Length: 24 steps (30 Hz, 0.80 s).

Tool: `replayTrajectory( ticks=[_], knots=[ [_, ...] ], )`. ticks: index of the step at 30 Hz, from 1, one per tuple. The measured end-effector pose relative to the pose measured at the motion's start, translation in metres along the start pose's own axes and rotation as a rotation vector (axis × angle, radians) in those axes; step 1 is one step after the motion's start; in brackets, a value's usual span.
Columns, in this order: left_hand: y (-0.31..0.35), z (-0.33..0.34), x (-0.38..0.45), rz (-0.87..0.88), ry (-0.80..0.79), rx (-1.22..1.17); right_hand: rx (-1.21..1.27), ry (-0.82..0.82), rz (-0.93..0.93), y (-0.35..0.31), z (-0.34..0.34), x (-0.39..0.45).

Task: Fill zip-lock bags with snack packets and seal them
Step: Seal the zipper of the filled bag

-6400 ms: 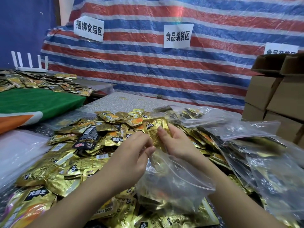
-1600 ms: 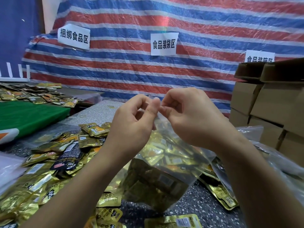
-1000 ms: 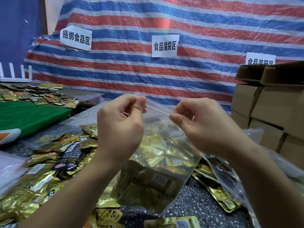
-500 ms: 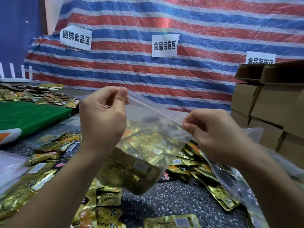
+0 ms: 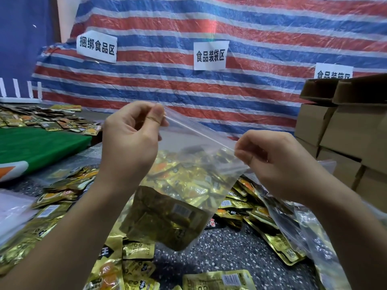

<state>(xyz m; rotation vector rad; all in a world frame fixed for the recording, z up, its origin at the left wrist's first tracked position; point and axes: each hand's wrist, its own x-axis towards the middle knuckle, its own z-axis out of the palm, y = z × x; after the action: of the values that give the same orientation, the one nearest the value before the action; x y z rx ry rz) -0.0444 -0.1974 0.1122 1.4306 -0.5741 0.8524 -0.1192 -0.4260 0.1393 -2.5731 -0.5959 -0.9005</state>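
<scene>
Both corners of filled zip-lock bag (image 5: 184, 185) pinched, left hand (image 5: 129, 143), right hand (image 5: 270, 160); keep strip taut, press along fully.

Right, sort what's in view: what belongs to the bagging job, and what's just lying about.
In the job:
left hand
right hand
zip-lock bag
loose snack packets

Lying about:
cardboard boxes
green cloth
paper signs

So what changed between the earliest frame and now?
The zip-lock bag has been lifted off the pile. The left hand and right hand, pinching close together 1.6 s ago, have drawn apart along its zip strip. The loose packets and boxes stayed put.
</scene>
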Motion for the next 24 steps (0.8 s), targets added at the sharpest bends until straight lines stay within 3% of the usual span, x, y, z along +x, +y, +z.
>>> replayTrajectory(
  ticks=[10, 17, 24],
  knots=[
    [-0.005, 0.005, 0.001, -0.105, 0.001, -0.09, -0.064, 0.004, -0.051, 0.008, 0.0, 0.001],
    [-0.008, 0.009, 0.002, -0.191, -0.017, -0.167, 0.004, -0.118, 0.028, 0.008, -0.004, 0.005],
    [-0.005, 0.023, -0.01, -0.203, -0.21, -0.148, -0.032, -0.343, 0.131, -0.022, 0.027, 0.03]
  ],
)
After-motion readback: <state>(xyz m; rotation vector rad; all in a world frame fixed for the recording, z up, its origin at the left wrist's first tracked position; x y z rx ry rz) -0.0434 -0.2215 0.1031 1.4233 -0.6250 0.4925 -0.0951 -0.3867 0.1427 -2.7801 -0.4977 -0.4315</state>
